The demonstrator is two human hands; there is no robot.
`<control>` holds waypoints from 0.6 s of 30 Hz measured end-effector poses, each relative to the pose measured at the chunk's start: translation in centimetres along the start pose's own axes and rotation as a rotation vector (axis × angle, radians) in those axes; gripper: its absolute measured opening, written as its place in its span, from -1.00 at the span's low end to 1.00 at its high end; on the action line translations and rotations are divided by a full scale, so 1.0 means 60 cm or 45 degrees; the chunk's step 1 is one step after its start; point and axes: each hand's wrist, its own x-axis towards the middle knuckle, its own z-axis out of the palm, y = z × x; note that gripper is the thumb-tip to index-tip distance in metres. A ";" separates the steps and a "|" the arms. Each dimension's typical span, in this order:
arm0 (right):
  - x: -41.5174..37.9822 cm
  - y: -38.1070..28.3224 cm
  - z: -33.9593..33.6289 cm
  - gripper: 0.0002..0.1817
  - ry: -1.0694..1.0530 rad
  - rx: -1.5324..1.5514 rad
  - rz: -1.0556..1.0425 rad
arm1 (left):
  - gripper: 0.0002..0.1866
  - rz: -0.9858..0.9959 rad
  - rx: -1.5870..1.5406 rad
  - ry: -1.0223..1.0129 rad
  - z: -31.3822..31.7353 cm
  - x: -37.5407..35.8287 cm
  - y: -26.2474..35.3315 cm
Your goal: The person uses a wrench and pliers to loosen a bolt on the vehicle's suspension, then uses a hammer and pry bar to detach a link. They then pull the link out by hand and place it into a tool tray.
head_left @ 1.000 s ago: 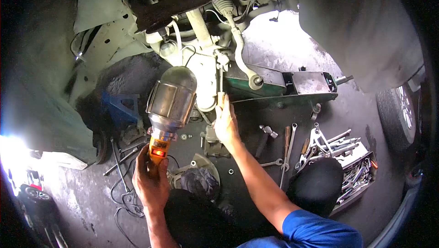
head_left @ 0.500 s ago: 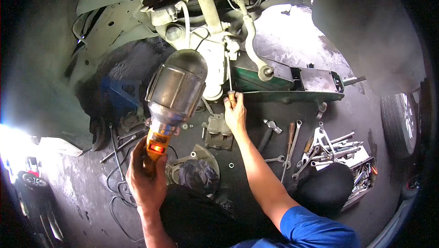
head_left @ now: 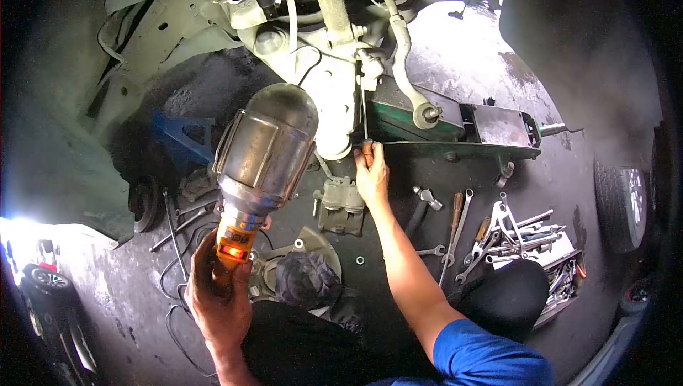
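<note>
My left hand (head_left: 219, 293) is wrapped round the yellow handle of an inspection lamp (head_left: 265, 147), whose metal housing tilts up and to the right. A red light glows on the handle. In my right hand (head_left: 372, 176) is the handle of a screwdriver (head_left: 366, 117). Its thin shaft points up to the brightly lit suspension knuckle (head_left: 334, 101); I cannot make out exactly where the tip touches. Right of the shaft hangs a tie rod (head_left: 403, 55) with its threaded end free. Behind it stands a green floor jack (head_left: 491, 145).
Wrenches (head_left: 509, 233) and a socket tray (head_left: 565, 283) lie at the right, near my knee (head_left: 509, 293). A hammer (head_left: 425, 199), a brake caliper (head_left: 341, 204) and a dark rag (head_left: 307, 279) are on the floor. A cable (head_left: 171, 315) loops at left. A wheel (head_left: 626, 201) stands far right.
The view has shifted slightly. The lamp has moved a little left and down in the picture. My right hand still holds the screwdriver by the knuckle, a bit further right in view.
</note>
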 end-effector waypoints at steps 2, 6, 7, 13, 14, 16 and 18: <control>-0.001 0.011 0.024 -0.75 -0.035 0.065 0.028 | -0.46 0.011 0.030 -0.007 0.001 0.001 -0.006; 0.002 0.006 0.036 -0.77 -0.039 0.085 0.093 | -0.44 0.017 0.075 0.008 0.004 0.003 -0.022; -0.001 0.003 0.042 -0.76 -0.024 0.061 0.102 | -0.44 0.014 0.098 0.007 0.003 0.004 -0.021; -0.037 -0.007 0.210 -0.72 0.027 0.531 0.147 | -0.44 -0.050 0.126 0.023 0.011 0.010 -0.008; -0.039 -0.016 0.201 -0.71 -0.001 0.556 0.265 | -0.44 -0.005 0.233 0.013 0.004 0.007 -0.005; -0.025 0.008 0.162 -0.54 0.151 0.498 0.085 | -0.44 0.019 0.314 -0.002 -0.005 0.002 -0.002; -0.027 0.019 0.106 -0.54 0.153 0.439 0.229 | -0.45 -0.021 0.264 -0.029 -0.010 -0.003 -0.004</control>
